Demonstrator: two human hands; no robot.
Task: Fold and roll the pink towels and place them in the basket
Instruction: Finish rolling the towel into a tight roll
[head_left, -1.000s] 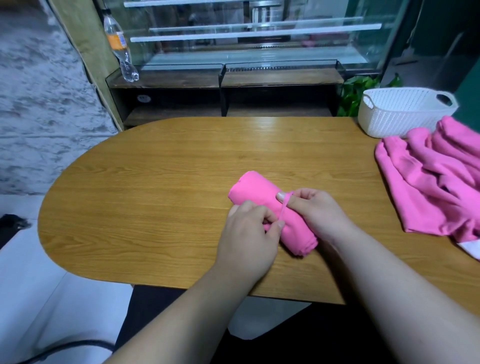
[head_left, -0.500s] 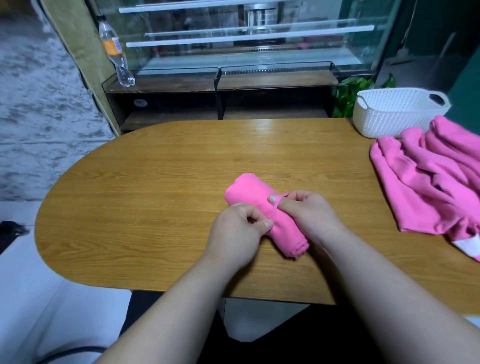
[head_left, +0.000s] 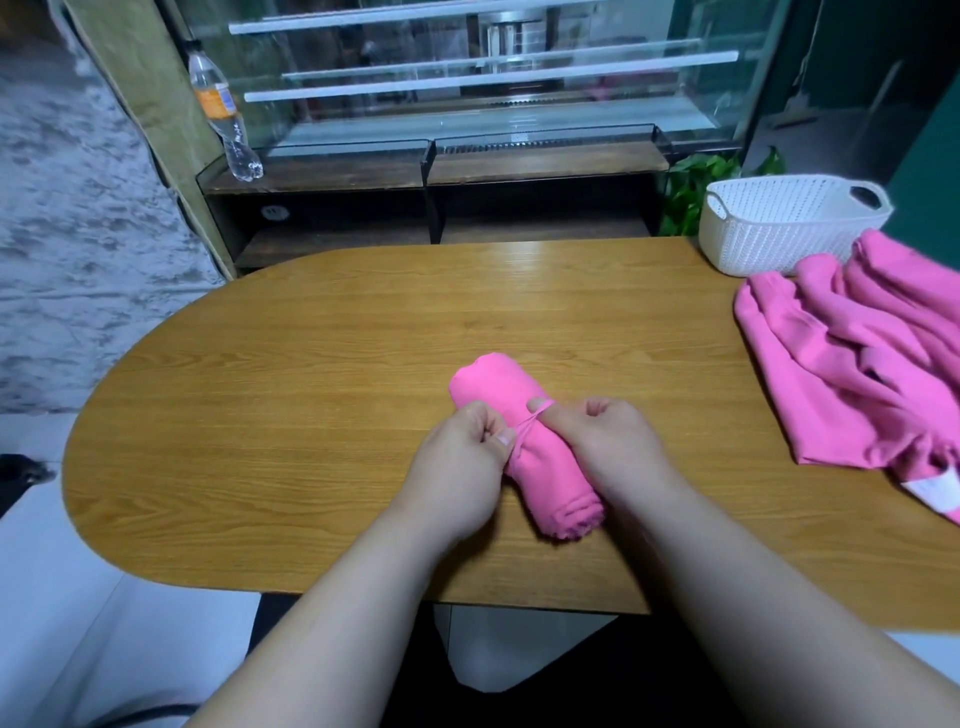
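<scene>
- Mid-bench, head view: rolled pink towel (head_left: 524, 441) lies on the bench (head_left: 311, 389), angled, spiral end toward the person.
- Left hand (head_left: 460, 467) is curled, thumb and forefinger pinching a thin pink loop (head_left: 527, 423) that crosses the roll; right hand (head_left: 608, 447) is also curled, holding the other end of that loop over its forefinger, knuckles against the roll's right side.
- White basket (head_left: 789, 228) sits at the far right of the bench, well apart from the roll; nothing visible inside it from this angle. Loose pink towels (head_left: 852, 374) lie heaped just in front of it, touching its base.
- Risk: the loop slips off a finger while stretched, so the outer layer springs open and the roll loosens.
- Risk: the loop lands near one end rather than the middle, so the free end flares when lifted.
- Risk: carrying one-handed to the basket, the roll could snag the heap that crowds the near side of it.
- Versus a second ago: same grip on both hands, loop a bit more stretched and further across the roll; towel hasn't moved on the bench. Camera shifted slightly, and the basket and heap sit a little differently in frame.
</scene>
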